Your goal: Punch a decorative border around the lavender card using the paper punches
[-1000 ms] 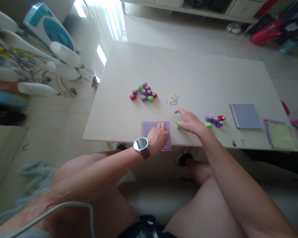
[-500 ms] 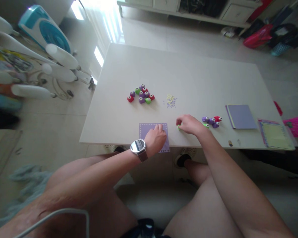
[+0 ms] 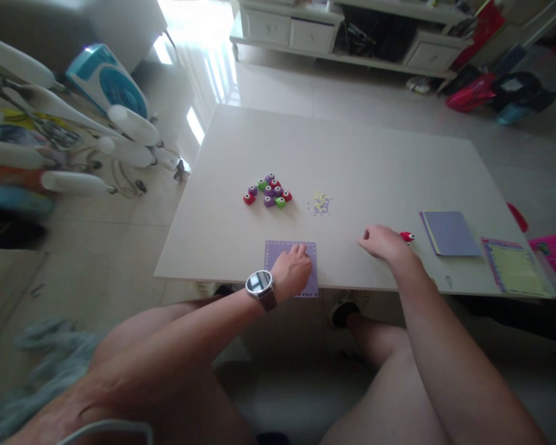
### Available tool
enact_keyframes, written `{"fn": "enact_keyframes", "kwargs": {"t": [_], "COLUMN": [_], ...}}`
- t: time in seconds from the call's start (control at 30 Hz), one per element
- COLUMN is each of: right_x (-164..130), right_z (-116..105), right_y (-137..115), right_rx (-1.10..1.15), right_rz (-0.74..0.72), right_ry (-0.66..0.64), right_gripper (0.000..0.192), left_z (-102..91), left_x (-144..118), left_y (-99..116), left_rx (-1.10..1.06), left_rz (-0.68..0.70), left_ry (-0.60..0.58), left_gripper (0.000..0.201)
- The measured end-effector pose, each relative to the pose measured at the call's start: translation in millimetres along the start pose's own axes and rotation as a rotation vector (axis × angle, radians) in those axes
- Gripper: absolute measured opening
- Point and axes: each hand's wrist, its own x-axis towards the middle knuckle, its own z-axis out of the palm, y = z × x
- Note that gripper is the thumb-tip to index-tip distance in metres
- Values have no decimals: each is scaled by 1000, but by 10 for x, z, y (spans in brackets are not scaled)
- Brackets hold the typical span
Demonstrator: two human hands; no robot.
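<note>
A square sheet of purple paper (image 3: pixel 312 281) with small punched holes along its edges lies at the table's near edge. My left hand (image 3: pixel 293 269) rests on it, fingers lying on the sheet; a watch (image 3: pixel 260 283) is on that wrist. To the right, my right hand (image 3: pixel 385 242) is over the table with its fingers curled together. What they hold, if anything, is hidden behind the hand. A red craft punch (image 3: pixel 406 236) shows just beyond it, and the hand and forearm cover the others there. Yellow and purple paper bits (image 3: pixel 320 203) lie scattered past the sheet.
A cluster of purple, green and red craft punches (image 3: pixel 273 191) sits on the white table (image 3: pixel 352 161), left of centre. Further right are a stack of purple paper (image 3: pixel 450 233) and a pack of yellow sheets (image 3: pixel 516 266). A small metal object (image 3: pixel 448 281) lies near the front edge.
My right hand has moved right, away from the purple sheet, toward the right-hand punches. The green punch at its fingers is no longer visible. My left hand stays on the sheet; the view has shifted slightly.
</note>
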Motion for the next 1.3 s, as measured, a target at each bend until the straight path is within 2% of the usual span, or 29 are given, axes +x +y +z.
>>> {"fn": "enact_keyframes", "kwargs": {"t": [0.07,0.17,0.27,0.33,0.43,0.57,0.73,0.87,0.97,1.13,1.2,1.3], "right_x": [-39,-97,-143,-163,-181,-192,-205,-215,-251,-349,-359,-334], "right_z": [-33,-86,-114,-117,-114,-121,-126,-119,-116,-77,-38,19], "right_y": [-124,-285,-351,-354,-342,-344,-370,-412,-507,-773,-854,-902], "right_rx": [6,27,34,44,52,72,107,136,241,648,784,916], "right_rz": [-39,-71,-67,-58,-56,-73,-95,-145,-301,-526,-572,-570], "right_ry": [18,13,1,-10,-19,-12,-15,-1,33,14,-21,-35], "right_gripper": [28,30,30,29,27,26,25,23,17,21,24,22], "left_z": [-71,-209,-292,-292,-257,-257,-266,-224,-214,-229,-221,-181], "left_x": [59,169,243,258,254,256,271,285,303,332,348,367], "left_y": [-104,-412,-828,-1081,-1332,-1441,-1442,-1330,-1113,-620,-480,-402], "left_rx": [-35,-46,-46,-59,-84,-100,-84,-92,-174,-415,-473,-548], "left_rz": [-17,-190,-409,-497,-537,-477,-461,-446,-312,46,112,125], "left_ry": [47,176,298,298,237,242,249,242,271,328,350,421], "left_gripper": [22,26,44,58,64,50,32,30,29,34,32,30]}}
